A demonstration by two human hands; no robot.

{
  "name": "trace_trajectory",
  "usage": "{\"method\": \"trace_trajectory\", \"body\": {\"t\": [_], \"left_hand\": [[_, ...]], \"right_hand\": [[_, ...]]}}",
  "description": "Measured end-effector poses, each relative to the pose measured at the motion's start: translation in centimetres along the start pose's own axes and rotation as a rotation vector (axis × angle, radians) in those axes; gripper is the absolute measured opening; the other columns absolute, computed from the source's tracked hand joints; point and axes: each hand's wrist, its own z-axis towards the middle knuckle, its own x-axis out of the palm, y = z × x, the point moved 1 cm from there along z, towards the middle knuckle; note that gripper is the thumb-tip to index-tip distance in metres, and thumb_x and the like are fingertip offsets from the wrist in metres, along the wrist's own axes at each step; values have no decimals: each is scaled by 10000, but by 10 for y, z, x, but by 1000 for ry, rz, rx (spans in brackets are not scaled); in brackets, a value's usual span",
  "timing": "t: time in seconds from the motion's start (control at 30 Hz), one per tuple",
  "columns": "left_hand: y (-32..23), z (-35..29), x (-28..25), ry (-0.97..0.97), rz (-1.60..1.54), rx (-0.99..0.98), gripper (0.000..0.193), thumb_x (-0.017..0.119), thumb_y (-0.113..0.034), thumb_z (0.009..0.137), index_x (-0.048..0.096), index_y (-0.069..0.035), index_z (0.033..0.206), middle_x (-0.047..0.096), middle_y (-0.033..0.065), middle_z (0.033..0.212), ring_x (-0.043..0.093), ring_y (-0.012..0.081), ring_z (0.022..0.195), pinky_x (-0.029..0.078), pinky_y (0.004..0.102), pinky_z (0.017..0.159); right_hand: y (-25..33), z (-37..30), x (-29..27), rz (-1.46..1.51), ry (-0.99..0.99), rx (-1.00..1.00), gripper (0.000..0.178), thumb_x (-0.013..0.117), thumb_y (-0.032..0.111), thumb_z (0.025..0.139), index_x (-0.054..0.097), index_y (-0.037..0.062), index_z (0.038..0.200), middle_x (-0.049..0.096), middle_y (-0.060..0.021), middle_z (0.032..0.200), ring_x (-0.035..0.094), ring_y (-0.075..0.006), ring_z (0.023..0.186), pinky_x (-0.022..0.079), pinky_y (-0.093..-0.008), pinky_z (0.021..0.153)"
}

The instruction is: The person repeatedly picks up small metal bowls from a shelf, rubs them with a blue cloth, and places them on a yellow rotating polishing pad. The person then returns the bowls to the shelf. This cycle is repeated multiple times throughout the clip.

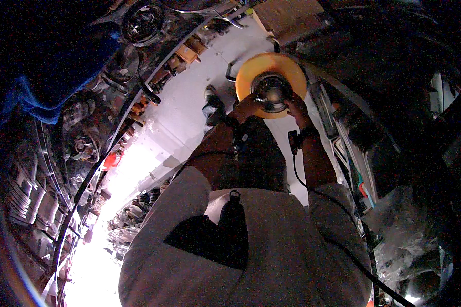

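Note:
A round yellow-orange disc (pixel 246 77), which looks like a stool seat with black bent legs beside it, lies ahead of me. On it rests a dark, shiny, round metal vessel (pixel 274 86). My left hand (pixel 250 106) is at the vessel's near left side, its fingers curled against the edge. Opposite it, my right hand (pixel 298 109) grips the near right side, with fingers and thumb on the rim. Dim light hides the fingertips and the vessel's exact kind. A dark strapped device (pixel 293 142) with a cable sits at my right wrist.
Shelves with stacked metal ware (pixel 28 199) line the left side. A blue cloth (pixel 41 105) hangs at the upper left. A cardboard box (pixel 287 20) stands at the far end of the pale floor (pixel 189 92). Plastic-wrapped goods (pixel 410 230) are at the right.

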Motion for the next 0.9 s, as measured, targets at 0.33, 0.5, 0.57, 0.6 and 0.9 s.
{"method": "trace_trajectory", "body": {"t": [0.33, 0.5, 0.57, 0.6, 0.9], "left_hand": [[-53, -24, 1, 21, -57, -52, 411, 560, -233, 843, 481, -29, 1191, 529, 101, 1156, 498, 221, 1070, 409, 324, 917], [-98, -84, 4, -110, -459, -71, 449, 549, -256, 862, 414, -67, 1246, 418, 94, 1265, 475, 276, 1103, 437, 391, 898], [-63, -81, -14, -115, 73, 69, 466, 488, -349, 886, 364, -99, 1259, 422, 86, 1246, 479, 283, 1101, 450, 435, 874], [-45, -78, -22, -151, 326, 135, 478, 458, -396, 898, 340, -115, 1265, 424, 82, 1237, 481, 287, 1100, 456, 458, 862], [-228, -255, -41, -634, -569, 468, 423, 448, -195, 878, 373, -44, 1266, 487, 113, 1194, 518, 274, 1060, 425, 376, 922]], "right_hand": [[10, -28, -2, 17, -40, -97, 525, 602, 360, 798, 461, 104, 1235, 538, -63, 1113, 530, -188, 928, 447, -312, 758], [21, -80, 8, 580, -131, -238, 440, 563, 376, 843, 504, 90, 1173, 545, -63, 1037, 533, -177, 857, 474, -332, 732], [30, -97, 14, 684, -28, -185, 444, 533, 377, 867, 478, 87, 1199, 546, -73, 1043, 534, -186, 912, 474, -343, 756], [40, -101, 17, 729, 32, -165, 446, 517, 378, 878, 465, 86, 1212, 547, -78, 1046, 534, -190, 939, 473, -349, 767], [234, -246, 112, 268, 508, -750, 319, 439, 323, 909, 528, 31, 1000, 523, -128, 1171, 493, -169, 1040, 368, -338, 924]]}}
